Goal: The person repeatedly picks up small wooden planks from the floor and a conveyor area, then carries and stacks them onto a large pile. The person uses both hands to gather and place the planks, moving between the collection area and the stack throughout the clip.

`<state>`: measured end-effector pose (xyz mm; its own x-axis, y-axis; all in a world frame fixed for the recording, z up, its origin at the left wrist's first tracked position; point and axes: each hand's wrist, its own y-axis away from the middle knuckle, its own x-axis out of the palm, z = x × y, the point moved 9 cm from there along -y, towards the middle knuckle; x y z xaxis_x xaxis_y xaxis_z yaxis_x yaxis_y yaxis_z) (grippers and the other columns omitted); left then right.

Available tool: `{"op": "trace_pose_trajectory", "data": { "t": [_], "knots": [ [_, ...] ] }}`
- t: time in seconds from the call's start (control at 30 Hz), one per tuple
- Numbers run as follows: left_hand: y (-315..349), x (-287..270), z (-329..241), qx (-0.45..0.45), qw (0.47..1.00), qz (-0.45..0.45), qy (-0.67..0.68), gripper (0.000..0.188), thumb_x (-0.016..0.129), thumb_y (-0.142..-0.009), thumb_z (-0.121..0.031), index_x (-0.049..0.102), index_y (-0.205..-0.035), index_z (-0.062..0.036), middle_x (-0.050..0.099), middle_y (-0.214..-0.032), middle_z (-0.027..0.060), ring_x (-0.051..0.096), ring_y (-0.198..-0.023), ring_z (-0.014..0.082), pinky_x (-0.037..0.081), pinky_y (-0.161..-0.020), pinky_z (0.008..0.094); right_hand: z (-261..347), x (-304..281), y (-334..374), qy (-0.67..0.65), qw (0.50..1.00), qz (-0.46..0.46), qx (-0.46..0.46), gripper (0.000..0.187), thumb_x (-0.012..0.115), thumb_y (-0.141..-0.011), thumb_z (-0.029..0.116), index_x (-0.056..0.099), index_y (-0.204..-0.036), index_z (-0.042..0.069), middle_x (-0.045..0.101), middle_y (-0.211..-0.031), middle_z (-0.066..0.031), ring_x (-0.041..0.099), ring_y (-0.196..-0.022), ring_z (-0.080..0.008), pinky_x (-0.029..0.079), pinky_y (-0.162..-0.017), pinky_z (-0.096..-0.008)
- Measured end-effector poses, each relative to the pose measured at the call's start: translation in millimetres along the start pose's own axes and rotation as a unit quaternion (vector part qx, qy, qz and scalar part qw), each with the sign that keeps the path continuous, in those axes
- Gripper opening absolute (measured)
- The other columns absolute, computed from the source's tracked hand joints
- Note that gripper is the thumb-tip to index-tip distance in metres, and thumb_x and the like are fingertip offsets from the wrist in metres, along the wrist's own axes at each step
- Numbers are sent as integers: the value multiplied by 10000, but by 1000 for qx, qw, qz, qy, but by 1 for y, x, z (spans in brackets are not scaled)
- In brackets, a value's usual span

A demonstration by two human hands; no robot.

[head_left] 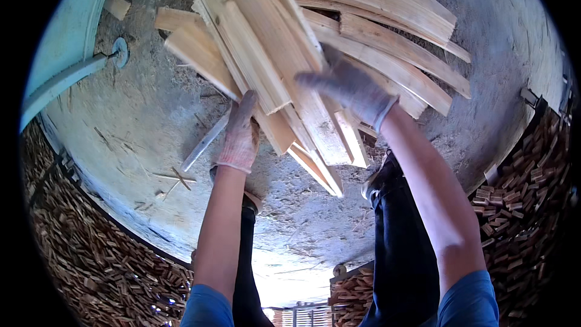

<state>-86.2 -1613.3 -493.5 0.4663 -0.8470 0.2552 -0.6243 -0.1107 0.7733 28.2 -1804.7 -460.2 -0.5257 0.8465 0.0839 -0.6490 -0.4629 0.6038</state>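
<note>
A bundle of pale wooden boards (266,42) lies at a slant in front of me, its near ends pointing at my feet. At the left edge of the bundle, my left hand (239,136) in a dusty work glove grips the boards; its fingers are partly hidden beneath the wood. My gloved right hand (357,91) hovers at the bundle's right side, slightly blurred, with thumb and fingers spread apart. Whether it touches the wood is hard to tell. More long boards (399,48) lie loosely piled at the far right, beyond that hand.
A grey metal bar (206,136) lies left of my left hand. Wood splinters (175,178) litter the dusty floor (133,127). A light-blue metal frame (66,42) with a round foot stands at far left. Heaps of small wood pieces (103,254) flank both sides, one heap (514,200) at right.
</note>
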Motion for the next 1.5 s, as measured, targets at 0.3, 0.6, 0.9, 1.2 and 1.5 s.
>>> {"op": "trace_pose_trajectory", "data": {
  "t": [0.3,0.6,0.9,1.2,1.5],
  "knots": [
    [-9,9,5,59,994,-32,90,710,643,-971,-464,345,-1509,-110,490,-1388,73,471,-1314,225,394,-1126,410,12,11,-38,110,983,-37,139,1109,800,-732,655,366,-1380,-134,665,-1155,-297,670,-1125,-352,539,-991,-379],
    [61,-9,-19,13,995,-82,-62,756,730,-867,-447,433,-1467,-95,534,-1353,87,514,-1263,206,418,-1076,400,2,56,1,60,981,-3,184,1093,883,-678,561,351,-1355,-113,637,-1174,-342,663,-1114,-396,519,-1027,-380],
    [140,22,-22,-38,996,-10,82,862,772,-858,-410,341,-1520,-66,545,-1387,111,544,-1276,240,477,-1065,393,65,52,73,218,959,-15,181,1042,879,-669,546,402,-1325,-108,672,-1124,-317,690,-1066,-345,544,-928,-390],
    [249,42,-85,-59,994,49,75,881,798,-828,-406,355,-1513,-74,521,-1401,98,498,-1316,237,403,-1118,409,140,77,187,229,955,-48,180,1235,833,-711,594,217,-1471,-161,613,-1233,-341,635,-1173,-366,495,-1026,-363],
    [337,63,-117,-75,988,116,76,787,757,-884,-339,343,-1520,-128,584,-1263,28,601,-1105,126,504,-851,279,205,88,286,230,952,-129,156,1164,844,-735,566,268,-1443,-156,653,-1171,-308,675,-1095,-356,543,-963,-356]
  ]
}}
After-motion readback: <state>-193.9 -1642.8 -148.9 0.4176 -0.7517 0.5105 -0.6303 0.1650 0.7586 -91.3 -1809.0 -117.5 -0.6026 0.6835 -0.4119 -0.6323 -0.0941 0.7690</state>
